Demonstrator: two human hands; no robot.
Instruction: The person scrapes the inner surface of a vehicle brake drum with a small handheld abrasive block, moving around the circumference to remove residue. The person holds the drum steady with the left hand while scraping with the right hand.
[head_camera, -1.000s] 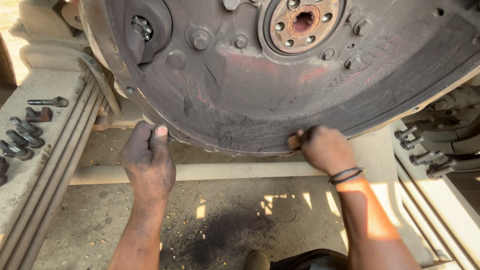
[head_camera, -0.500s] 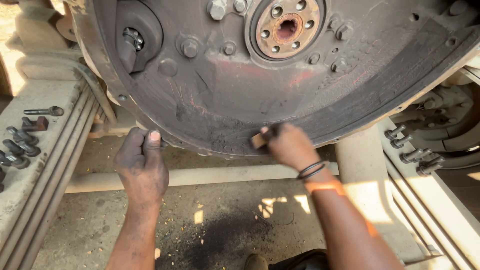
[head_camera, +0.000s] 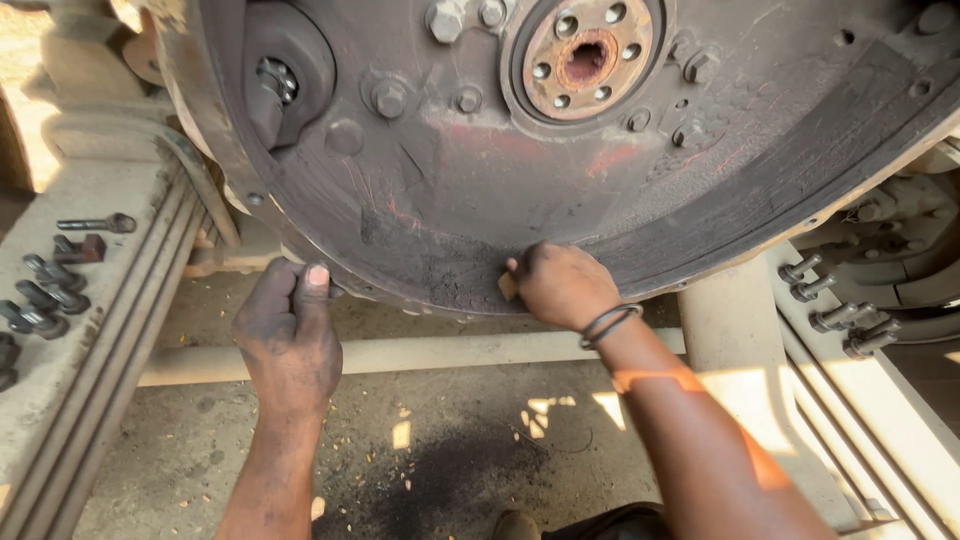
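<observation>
My right hand (head_camera: 562, 285) pinched a small tan scrap (head_camera: 508, 287) against the greasy housing (head_camera: 450, 190), my left hand (head_camera: 290, 335) was clamped round its lower rim, and I judged the face only partly cleaned, with removed bolts (head_camera: 50, 285) lying on the frame rail.

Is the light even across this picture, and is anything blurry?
Head view: uneven light. The round metal housing sits in shade, sharp; sun patches dot the ground and streak the right forearm; the top left corner is washed out. Both hands, left and right, look crisp.
</observation>
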